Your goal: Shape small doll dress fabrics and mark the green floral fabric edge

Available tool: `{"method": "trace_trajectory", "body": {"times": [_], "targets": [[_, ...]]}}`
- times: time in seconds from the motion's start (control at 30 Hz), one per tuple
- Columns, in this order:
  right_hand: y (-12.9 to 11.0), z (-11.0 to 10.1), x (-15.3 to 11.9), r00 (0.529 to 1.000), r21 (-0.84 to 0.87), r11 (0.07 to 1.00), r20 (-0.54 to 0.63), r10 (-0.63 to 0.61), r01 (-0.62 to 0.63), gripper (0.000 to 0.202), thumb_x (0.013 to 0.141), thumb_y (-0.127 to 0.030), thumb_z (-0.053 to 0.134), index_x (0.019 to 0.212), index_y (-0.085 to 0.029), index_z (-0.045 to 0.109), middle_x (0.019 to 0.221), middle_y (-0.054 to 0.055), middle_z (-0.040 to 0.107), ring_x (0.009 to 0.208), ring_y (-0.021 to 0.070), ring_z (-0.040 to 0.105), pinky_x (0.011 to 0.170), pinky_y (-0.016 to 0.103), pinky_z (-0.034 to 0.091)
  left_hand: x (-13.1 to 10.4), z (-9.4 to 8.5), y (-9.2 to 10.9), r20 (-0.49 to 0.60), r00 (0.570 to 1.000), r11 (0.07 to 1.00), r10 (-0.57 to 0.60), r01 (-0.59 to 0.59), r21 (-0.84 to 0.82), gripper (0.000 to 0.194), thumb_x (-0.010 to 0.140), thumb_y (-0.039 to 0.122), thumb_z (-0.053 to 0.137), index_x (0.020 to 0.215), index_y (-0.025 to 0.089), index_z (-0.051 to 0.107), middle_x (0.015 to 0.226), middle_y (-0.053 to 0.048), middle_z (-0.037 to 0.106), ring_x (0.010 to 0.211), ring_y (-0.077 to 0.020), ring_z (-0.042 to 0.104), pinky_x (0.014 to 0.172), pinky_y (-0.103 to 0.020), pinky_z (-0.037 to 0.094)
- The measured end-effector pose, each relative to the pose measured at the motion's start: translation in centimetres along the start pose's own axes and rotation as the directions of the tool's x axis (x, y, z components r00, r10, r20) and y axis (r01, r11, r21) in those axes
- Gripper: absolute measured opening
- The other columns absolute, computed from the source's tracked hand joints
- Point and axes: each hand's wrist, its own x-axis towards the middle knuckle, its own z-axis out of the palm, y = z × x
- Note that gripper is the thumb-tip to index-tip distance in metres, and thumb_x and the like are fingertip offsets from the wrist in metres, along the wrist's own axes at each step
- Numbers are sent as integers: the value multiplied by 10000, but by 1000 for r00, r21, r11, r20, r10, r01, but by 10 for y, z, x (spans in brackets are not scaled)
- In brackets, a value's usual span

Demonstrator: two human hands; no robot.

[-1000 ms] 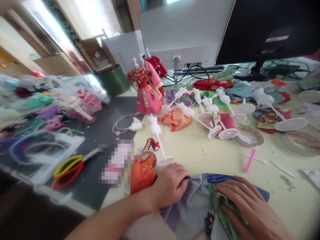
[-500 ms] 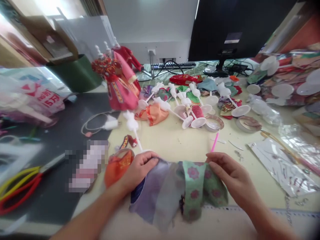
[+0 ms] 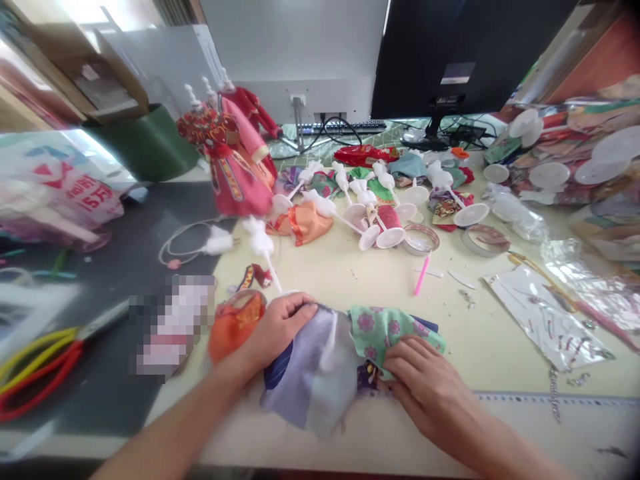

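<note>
My left hand (image 3: 287, 325) pinches the top edge of a small doll garment with lavender-grey fabric (image 3: 310, 373). A strip of dark blue cloth (image 3: 279, 368) shows under that hand. My right hand (image 3: 415, 370) closes over the garment's green part with pink flowers (image 3: 383, 327), near a patch of dark printed cloth (image 3: 369, 375); its fingertips are partly hidden. An orange cloth piece (image 3: 235, 327) lies by my left wrist. Just beyond my left hand leans a white doll bust on a stand (image 3: 265, 250).
Several white doll stands and small garments lie along the back. Dressed doll forms (image 3: 235, 160) stand at back left. Two tape rolls, one of them a tape roll (image 3: 421, 240), and a pink stick (image 3: 421, 275) lie mid-table. Red-and-yellow scissors (image 3: 45, 363) rest left, a ruler (image 3: 520, 399) right.
My right hand has moved down and left from the garment's upper right edge onto the green cloth, which now lies folded higher. My left hand keeps its hold. The view has shifted slightly.
</note>
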Motion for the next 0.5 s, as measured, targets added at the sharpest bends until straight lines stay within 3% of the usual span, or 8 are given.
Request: {"method": "trace_trajectory", "body": {"times": [0.17, 0.27, 0.33, 0.4, 0.5], "targets": [[13, -34, 6, 996, 230, 970, -12, 86, -81, 229, 925, -222, 417, 779, -194, 591, 749, 42, 606, 736, 181, 573, 708, 325, 472, -3, -5, 11, -25, 998, 998, 52, -51, 49, 274, 836, 398, 524, 818, 144, 626, 730, -3, 618, 689, -142, 559, 629, -226, 437], [15, -49, 9, 973, 395, 891, 41, 227, -225, 276, 928, -293, 428, 773, -201, 637, 762, 28, 642, 749, 176, 599, 700, 284, 473, -4, -8, 17, -21, 991, 963, 133, -124, 237, 265, 867, 377, 486, 848, 157, 633, 797, -18, 655, 769, -170, 596, 697, -254, 460], [16, -54, 10, 939, 510, 793, 109, 326, -334, 298, 919, -358, 440, 789, -199, 656, 763, 18, 658, 724, 177, 601, 667, 270, 472, -5, -5, 18, -59, 972, 882, 228, -181, 435, 241, 880, 348, 476, 924, 166, 628, 878, -35, 671, 826, -189, 610, 755, -288, 466], [18, -53, 11, 897, 602, 678, 171, 407, -422, 318, 904, -414, 452, 803, -195, 660, 778, 16, 666, 719, 183, 598, 642, 264, 468, -9, 1, 18, -84, 909, 735, 407, -272, 621, 242, 876, 300, 489, 1037, 156, 598, 991, -69, 660, 926, -217, 600, 842, -339, 453], [23, -48, 11, 853, 706, 527, 216, 476, -473, 325, 884, -450, 480, 800, -193, 660, 785, 18, 664, 753, 192, 597, 672, 265, 473, -20, 18, 18, 0, 756, 502, 654, -435, 748, 302, 864, 227, 511, 1149, 128, 538, 1107, -114, 611, 1074, -248, 530, 956, -395, 399]]}}
